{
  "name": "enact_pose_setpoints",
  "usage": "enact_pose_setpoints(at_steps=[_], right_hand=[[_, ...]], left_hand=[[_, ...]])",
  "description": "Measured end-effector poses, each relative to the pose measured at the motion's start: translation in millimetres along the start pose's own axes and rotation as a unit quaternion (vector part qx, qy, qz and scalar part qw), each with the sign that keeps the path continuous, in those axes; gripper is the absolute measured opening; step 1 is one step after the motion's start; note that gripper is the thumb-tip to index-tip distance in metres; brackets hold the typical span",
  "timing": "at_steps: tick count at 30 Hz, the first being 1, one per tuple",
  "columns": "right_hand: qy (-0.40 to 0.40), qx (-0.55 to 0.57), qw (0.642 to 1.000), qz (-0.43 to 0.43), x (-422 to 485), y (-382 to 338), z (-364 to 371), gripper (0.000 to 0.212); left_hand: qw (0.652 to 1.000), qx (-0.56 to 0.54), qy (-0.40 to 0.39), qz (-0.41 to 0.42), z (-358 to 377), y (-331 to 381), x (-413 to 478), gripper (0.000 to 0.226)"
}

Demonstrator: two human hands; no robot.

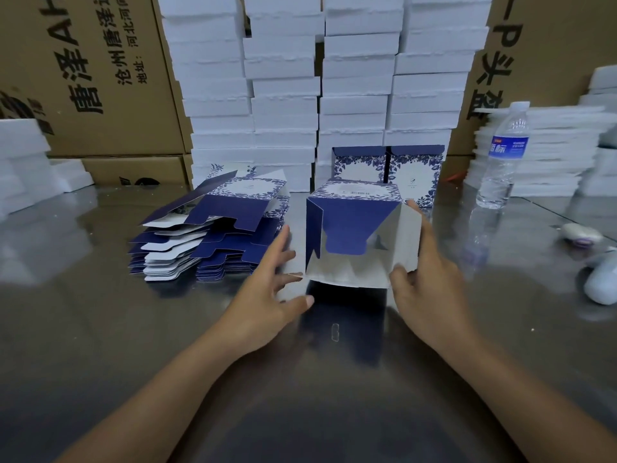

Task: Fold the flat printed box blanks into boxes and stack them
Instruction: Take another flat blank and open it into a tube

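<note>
A half-folded blue-and-white printed box (354, 235) stands on the shiny table, its open end facing me with silver inner flaps showing. My right hand (424, 282) grips its right flap, thumb at the lower corner. My left hand (277, 289) is just left of the box with fingers spread, fingertips near the box's lower left edge, holding nothing. A fanned pile of flat blanks (213, 235) lies to the left. Two folded boxes (390, 168) stand side by side behind the one in hand.
Tall stacks of white foam boxes (320, 88) and brown cartons (93, 75) line the back. A water bottle (504, 155) stands at right before stacked foam sheets (547, 152). White foam pieces (30, 162) sit at left; small white objects (601, 279) lie at the far right.
</note>
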State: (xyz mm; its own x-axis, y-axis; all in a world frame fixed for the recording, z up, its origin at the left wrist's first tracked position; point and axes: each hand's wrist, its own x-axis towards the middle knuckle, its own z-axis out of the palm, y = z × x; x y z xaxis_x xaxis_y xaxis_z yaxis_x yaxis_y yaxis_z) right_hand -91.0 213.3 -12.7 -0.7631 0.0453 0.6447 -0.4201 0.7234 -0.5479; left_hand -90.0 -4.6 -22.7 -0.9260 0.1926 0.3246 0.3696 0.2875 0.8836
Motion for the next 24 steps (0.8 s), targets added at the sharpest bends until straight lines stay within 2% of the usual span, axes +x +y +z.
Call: enact_pose_setpoints(at_steps=[2, 6, 7, 9, 12, 15, 20, 22, 24], right_hand=[[0.008, -0.007, 1.0, -0.006, 0, 0, 0, 0.072], [0.019, -0.07, 0.996, -0.055, -3, -6, 0, 0.013], [0.023, -0.073, 0.995, -0.064, -4, -10, 0, 0.011], [0.024, -0.067, 0.995, -0.063, -6, -16, -1, 0.032], [0.032, -0.059, 0.996, -0.066, -6, -19, -1, 0.043], [0.043, -0.027, 0.996, -0.073, -6, -20, 0, 0.037], [0.021, 0.007, 0.995, -0.1, -6, -11, 2, 0.028], [0.027, 0.035, 0.993, -0.112, -6, -11, 3, 0.022], [0.044, 0.047, 0.991, -0.114, -6, -13, 4, 0.026]], left_hand=[[0.999, 0.001, 0.045, 0.006, 0, 1, 3, 0.094], [0.995, -0.011, 0.103, 0.002, -2, 2, 6, 0.094], [0.993, -0.013, 0.114, 0.0, -2, 2, 6, 0.094], [0.991, -0.017, 0.132, 0.002, -3, 1, 7, 0.094], [0.989, -0.017, 0.149, 0.009, -3, 0, 8, 0.096], [0.988, -0.01, 0.155, -0.001, -3, -3, 9, 0.092], [0.981, 0.02, 0.193, 0.007, -6, -2, 9, 0.041], [0.982, 0.009, 0.191, 0.003, -7, 2, 7, 0.042], [0.986, -0.019, 0.163, -0.008, -5, 6, 5, 0.052]])
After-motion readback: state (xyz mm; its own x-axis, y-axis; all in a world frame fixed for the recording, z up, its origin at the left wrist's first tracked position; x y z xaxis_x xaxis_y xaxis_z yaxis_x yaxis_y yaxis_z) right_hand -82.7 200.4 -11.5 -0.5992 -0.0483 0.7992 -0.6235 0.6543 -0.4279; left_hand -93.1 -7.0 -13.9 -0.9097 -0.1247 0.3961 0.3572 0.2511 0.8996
